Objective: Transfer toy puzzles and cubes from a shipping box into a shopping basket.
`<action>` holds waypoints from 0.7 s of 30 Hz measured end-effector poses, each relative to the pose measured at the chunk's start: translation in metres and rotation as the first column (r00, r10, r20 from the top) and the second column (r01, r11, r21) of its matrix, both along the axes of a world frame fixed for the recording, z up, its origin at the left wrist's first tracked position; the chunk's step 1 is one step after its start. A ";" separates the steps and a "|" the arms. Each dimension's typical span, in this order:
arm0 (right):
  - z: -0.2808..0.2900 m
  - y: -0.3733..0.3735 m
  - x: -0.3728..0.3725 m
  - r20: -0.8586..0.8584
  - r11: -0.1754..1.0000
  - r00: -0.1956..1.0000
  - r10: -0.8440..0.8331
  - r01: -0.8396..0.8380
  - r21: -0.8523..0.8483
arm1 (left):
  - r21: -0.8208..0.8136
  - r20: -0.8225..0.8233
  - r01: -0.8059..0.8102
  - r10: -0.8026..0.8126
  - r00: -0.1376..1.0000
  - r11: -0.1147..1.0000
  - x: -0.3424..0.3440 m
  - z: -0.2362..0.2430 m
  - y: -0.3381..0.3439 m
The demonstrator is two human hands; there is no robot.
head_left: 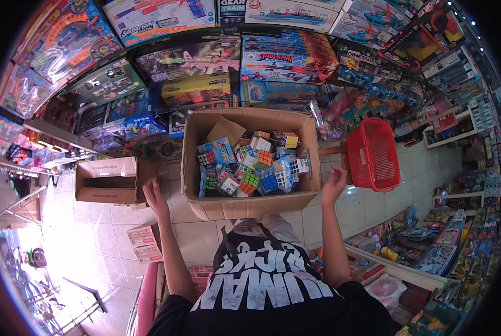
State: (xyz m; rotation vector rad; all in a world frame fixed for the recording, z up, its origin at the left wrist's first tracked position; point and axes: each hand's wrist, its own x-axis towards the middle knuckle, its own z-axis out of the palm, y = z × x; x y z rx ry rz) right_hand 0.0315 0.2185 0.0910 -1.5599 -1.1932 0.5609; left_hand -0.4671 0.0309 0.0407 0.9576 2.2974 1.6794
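A large cardboard box (250, 209) stands in front of me with its top open. Inside lie several puzzle cubes (250, 182), some in clear wrappers and some with blue packaging, along with a loose cardboard flap (226, 130). My left hand (154, 195) is left of this box, fingers stretched out and holding nothing, beside a smaller open cardboard box (106, 193). To the right, my right hand (334, 183) is raised with loosely bent fingers and nothing visible in it. It is between the large box and a red plastic basket (372, 154).
Shelves of boxed toys (287, 59) line the far side. More packaged toys (424, 246) fill low displays at the right. Small white-and-red cartons (145, 244) sit on the tiled floor (102, 227) at the left, near metal racks (85, 294).
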 end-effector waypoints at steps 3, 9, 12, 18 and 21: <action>0.018 0.012 -0.054 0.060 0.944 0.942 0.329 -0.326 -0.052 | -0.049 -0.255 0.124 -0.133 0.958 0.991 0.026 0.070 0.065; -0.017 0.025 -0.136 0.440 0.759 0.646 0.624 -0.635 -0.144 | -0.028 0.241 0.743 -0.717 0.654 0.669 0.125 0.025 0.136; -0.021 0.027 -0.148 0.543 0.730 0.499 0.675 -0.558 -0.395 | -0.128 0.585 0.839 -0.642 0.495 0.529 0.163 0.006 0.143; -0.002 0.014 -0.156 0.438 0.769 0.636 0.635 -0.574 -0.281 | -0.094 0.593 0.851 -0.657 0.465 0.517 0.175 0.007 0.141; -0.001 -0.009 -0.169 -0.104 0.800 0.817 0.566 -0.576 -0.171 | 0.069 0.761 0.818 -0.560 0.327 0.571 0.173 0.017 0.139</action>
